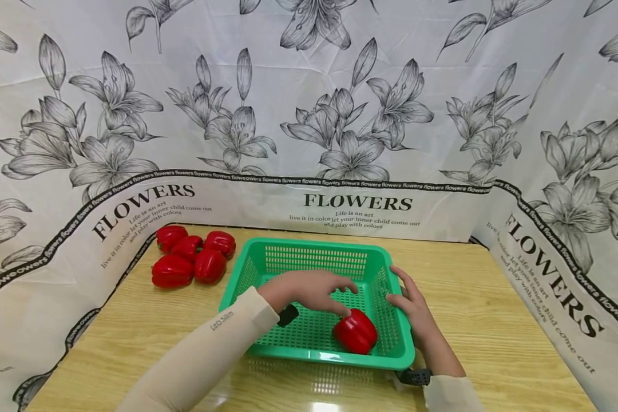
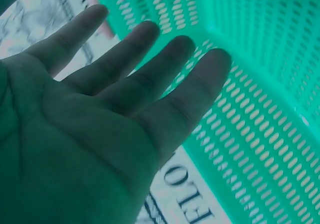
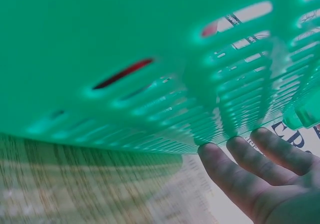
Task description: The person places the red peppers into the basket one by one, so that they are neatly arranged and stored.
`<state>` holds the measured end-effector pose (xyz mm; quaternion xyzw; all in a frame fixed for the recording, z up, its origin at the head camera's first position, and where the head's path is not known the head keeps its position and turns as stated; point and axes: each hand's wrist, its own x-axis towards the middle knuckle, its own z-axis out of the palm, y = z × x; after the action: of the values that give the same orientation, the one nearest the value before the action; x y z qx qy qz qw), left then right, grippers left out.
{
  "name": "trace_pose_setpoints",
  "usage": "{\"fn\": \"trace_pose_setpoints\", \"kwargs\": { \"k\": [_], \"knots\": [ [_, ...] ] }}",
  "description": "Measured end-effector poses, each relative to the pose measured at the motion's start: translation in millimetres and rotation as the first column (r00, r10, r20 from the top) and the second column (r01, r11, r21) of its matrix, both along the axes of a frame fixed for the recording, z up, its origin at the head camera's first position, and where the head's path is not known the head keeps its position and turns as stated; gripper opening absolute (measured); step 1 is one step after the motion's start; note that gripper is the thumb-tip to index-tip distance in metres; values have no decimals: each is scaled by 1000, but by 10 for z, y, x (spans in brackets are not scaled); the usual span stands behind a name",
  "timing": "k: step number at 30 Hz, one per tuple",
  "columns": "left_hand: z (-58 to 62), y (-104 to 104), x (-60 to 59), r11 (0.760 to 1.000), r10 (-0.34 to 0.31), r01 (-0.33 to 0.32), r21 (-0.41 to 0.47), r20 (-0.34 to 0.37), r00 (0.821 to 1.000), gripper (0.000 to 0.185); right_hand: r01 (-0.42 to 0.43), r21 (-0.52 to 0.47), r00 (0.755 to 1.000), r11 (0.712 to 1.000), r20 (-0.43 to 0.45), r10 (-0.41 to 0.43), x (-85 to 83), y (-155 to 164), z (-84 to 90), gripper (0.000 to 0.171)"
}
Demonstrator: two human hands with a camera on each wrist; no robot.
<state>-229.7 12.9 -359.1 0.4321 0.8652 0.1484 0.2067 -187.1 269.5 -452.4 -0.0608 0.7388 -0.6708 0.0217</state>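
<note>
So there's a green basket (image 1: pixel 309 260) sitting mid-counter, with one red pepper (image 1: pixel 355 332) inside it, down toward the basket's 5 o'clock corner. The left hand (image 1: pixel 309 289) hovers inside the basket just above the pepper, at the pepper's 10 o'clock; its grip is apart, fingers straight and spread, nothing in it, and the left wrist view shows the same flat palm (image 2: pixel 100 129). The right hand (image 1: pixel 414 309) rests against the basket's outer wall at 3 o'clock, fingers (image 3: pixel 235 176) straight and touching the mesh, not curled around it. Four more red peppers (image 1: pixel 190 257) sit bunched on the wooden counter (image 1: pixel 484 297) at the basket's 9 to 10 o'clock.
</note>
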Motion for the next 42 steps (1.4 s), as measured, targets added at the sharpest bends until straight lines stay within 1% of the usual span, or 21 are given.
{"fn": "trace_pose_setpoints", "kwargs": {
  "k": [5,8,12,20,26,29,33,36,42],
  "knots": [
    [77,-167,-62,998,52,-52,45,11,999,50,11,3,1000,1000,-3,-11,1,6,12,63],
    [100,-251,-100,996,69,-71,62,22,997,52,12,1,1000,1000,-4,-12,0,13,10,63],
    [123,-347,-136,991,109,-112,78,44,993,53,11,0,1000,1000,-9,-11,0,17,-1,63],
    [179,-500,-171,976,174,-177,124,37,984,54,8,-7,1000,1000,-14,-9,-1,13,-10,62],
    [188,-589,-194,966,212,-209,155,-1,977,52,13,-5,1000,1000,-12,-13,-1,9,-19,61],
    [197,-638,-196,960,232,-228,164,-8,973,52,10,-4,1000,1000,-13,-10,-2,11,-26,61],
    [203,-710,-201,952,269,-260,164,-33,963,53,7,-3,1000,1000,-18,-7,-6,14,-35,62],
    [206,-771,-213,945,293,-278,171,-68,954,53,7,-3,1000,1000,-22,-7,-6,12,-36,62],
    [229,-904,-236,925,339,-313,215,-92,936,52,0,-4,1000,1000,-30,0,-10,10,-37,62]
  ]
}}
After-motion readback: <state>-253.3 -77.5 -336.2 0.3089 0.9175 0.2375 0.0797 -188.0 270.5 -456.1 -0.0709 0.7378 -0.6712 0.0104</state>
